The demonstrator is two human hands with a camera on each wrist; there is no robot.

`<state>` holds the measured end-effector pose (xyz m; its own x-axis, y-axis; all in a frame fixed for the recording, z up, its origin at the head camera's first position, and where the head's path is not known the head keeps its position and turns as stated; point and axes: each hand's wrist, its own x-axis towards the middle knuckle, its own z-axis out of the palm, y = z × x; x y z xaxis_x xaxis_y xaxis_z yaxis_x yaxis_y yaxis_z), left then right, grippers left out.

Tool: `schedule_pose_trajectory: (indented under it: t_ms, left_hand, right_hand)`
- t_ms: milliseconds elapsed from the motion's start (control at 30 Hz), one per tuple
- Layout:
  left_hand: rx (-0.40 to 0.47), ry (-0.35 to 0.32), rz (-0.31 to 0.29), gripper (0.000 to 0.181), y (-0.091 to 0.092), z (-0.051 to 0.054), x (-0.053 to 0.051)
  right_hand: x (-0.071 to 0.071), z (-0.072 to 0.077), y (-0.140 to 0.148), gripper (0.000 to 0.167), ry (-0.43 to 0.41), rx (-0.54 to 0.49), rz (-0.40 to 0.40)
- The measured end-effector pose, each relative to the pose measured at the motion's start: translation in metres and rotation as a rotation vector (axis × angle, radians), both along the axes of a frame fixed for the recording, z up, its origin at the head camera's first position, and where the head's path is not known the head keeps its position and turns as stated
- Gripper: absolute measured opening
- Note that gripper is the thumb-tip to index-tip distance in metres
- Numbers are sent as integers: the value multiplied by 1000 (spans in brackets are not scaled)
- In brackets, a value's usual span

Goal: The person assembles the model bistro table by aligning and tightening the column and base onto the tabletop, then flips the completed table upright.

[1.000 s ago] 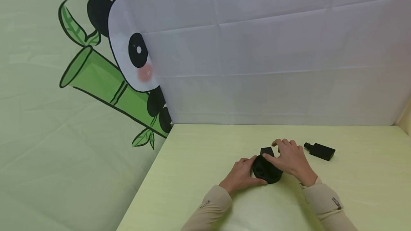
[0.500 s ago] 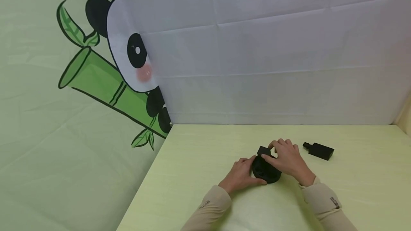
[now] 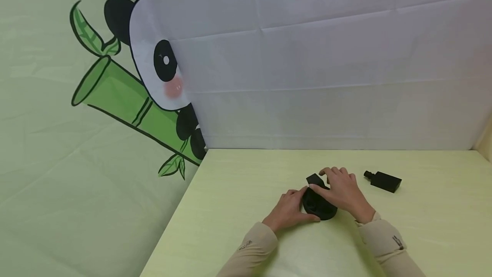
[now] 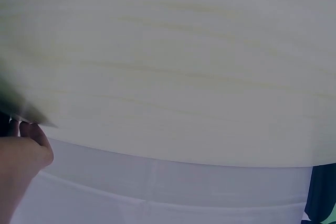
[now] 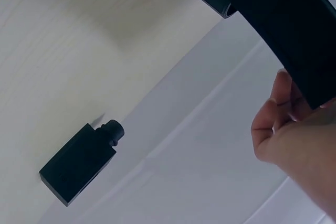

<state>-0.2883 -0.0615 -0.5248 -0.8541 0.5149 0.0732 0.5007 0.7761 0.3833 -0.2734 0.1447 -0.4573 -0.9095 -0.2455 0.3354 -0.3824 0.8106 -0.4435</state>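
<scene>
From the head, both hands are close together at a round black tub on the table. The left hand curls round its left side, thumb on the near edge. The right hand has a small gap between thumb and fingers, and looks to pinch a black block there. The block is turned at a slant on the tub's far side, just left of those fingers. I can't tell if block and tub are joined. A black bottle lies on its side to the right. Its long way runs left to right, neck toward the right hand, which is nearer.

From the left wrist, the left hand is cut off, so I can't tell its grip there.

From the right wrist, bent fingers sit against something dark.
</scene>
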Motion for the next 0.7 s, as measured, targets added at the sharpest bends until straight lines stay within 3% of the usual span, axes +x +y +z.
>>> schedule_pose_trajectory:
  t_ms: [167,700]
  left_hand:
    - [-3,1,1,97,0,0,0]
    - [0,-4,5,95,0,3,2]
  right_hand:
    - [-3,-1,-1,52,-13,-5,50]
    - [-6,0,-2,49,-30,-1,4]
